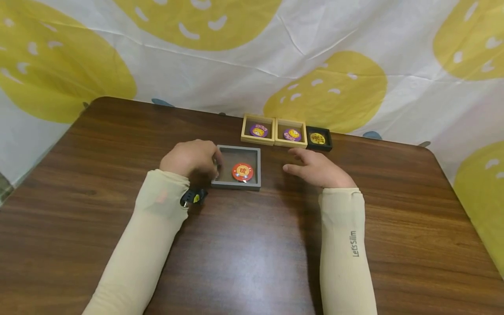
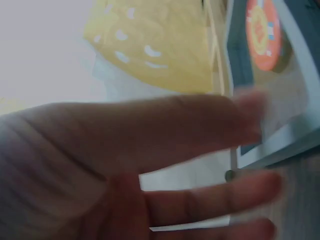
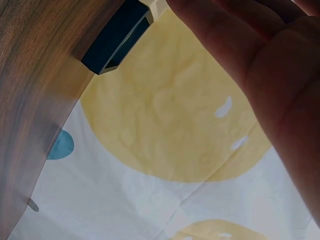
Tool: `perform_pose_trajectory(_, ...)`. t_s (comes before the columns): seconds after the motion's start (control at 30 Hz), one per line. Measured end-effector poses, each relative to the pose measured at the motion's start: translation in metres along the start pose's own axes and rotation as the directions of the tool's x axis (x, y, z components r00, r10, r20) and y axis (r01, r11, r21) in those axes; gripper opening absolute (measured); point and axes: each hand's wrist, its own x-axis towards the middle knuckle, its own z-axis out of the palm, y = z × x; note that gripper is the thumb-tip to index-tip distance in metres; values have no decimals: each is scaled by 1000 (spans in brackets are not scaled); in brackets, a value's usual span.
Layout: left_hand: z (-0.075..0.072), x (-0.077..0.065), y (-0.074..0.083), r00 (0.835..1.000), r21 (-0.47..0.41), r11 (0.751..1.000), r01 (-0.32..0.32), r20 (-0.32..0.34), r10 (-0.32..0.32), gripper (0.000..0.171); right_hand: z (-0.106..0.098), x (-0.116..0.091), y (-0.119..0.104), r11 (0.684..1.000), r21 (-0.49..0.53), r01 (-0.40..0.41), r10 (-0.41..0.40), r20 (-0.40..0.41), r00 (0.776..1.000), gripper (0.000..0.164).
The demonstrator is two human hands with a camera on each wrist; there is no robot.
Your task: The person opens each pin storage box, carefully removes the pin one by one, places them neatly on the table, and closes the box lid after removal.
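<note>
A grey square frame-like tray (image 1: pixel 255 186) lies on the table with a round red-and-yellow chip (image 1: pixel 242 172) inside it. My left hand (image 1: pixel 190 158) is at the tray's left edge, fingers loosely bent. The left wrist view is blurred; it shows the fingers (image 2: pixel 215 200) apart and nothing held. Whether they touch the tray is unclear. My right hand (image 1: pixel 320 168) hovers to the right of the tray, its fingers relaxed and holding nothing. Just beyond it are a pale wooden box (image 1: pixel 291 145) with a purple disc (image 1: pixel 292 134) and a small black box (image 1: pixel 330 141) with a yellow disc (image 1: pixel 317 138).
Another pale wooden box (image 1: pixel 257 140) stands left of its twin, with a purple disc (image 1: pixel 258 130) inside. These boxes line the far edge of the brown wooden table (image 1: pixel 244 245). Behind hangs a white cloth (image 1: pixel 220 78) with yellow prints.
</note>
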Motion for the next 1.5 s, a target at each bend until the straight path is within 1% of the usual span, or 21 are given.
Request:
perform_pose_trajectory(0.07,-1,0,1,999,20,1000,-16,-46,17,42,0,0,-1,1000,-2,2,-2,-1,1000,57)
perform_pose_trajectory(0.1,-1,1,2,997,26,999,-27,-66,29,49,0,0,-1,1000,-5,4,-4,-2,1000,57)
perform_pose_trajectory(0.17,0,4,4,994,39,998,-46,-96,50,70,-1,1,-2,1000,-7,6,-6,-2,1000,57)
perform_pose_trajectory(0.27,5,9,7,995,56,997,-47,-87,51,92,-1,2,-2,1000,-6,7,-7,1,1000,57)
perform_pose_trajectory(0.37,12,15,7,998,56,998,-42,-41,45,104,-1,2,-3,1000,-5,8,-8,2,1000,57)
perform_pose_trajectory(0.47,18,19,6,998,40,998,-58,1,58,107,0,2,-3,1000,-3,10,-10,3,1000,57)
perform_pose_trajectory(0.53,20,21,6,997,42,996,-72,9,72,108,0,2,-4,1000,-4,14,-14,1,1000,57)
perform_pose_trajectory(0.67,22,23,7,996,54,995,-86,5,85,110,0,2,-6,1000,-10,24,-24,-6,1000,56)
perform_pose_trajectory(0.83,23,24,8,996,43,995,-94,11,94,110,0,2,-8,999,-27,29,-30,-12,999,56)
perform_pose_trajectory(1.1,28,26,11,988,46,987,-157,7,157,110,1,2,-8,999,-28,24,-25,-11,1000,56)
perform_pose_trajectory(1.3,30,26,15,989,55,988,-147,10,147,112,0,1,-9,999,-32,21,-21,-9,1000,57)
perform_pose_trajectory(1.5,32,24,17,990,71,987,-143,16,142,110,-1,1,-10,1000,-27,12,-12,-3,1000,57)
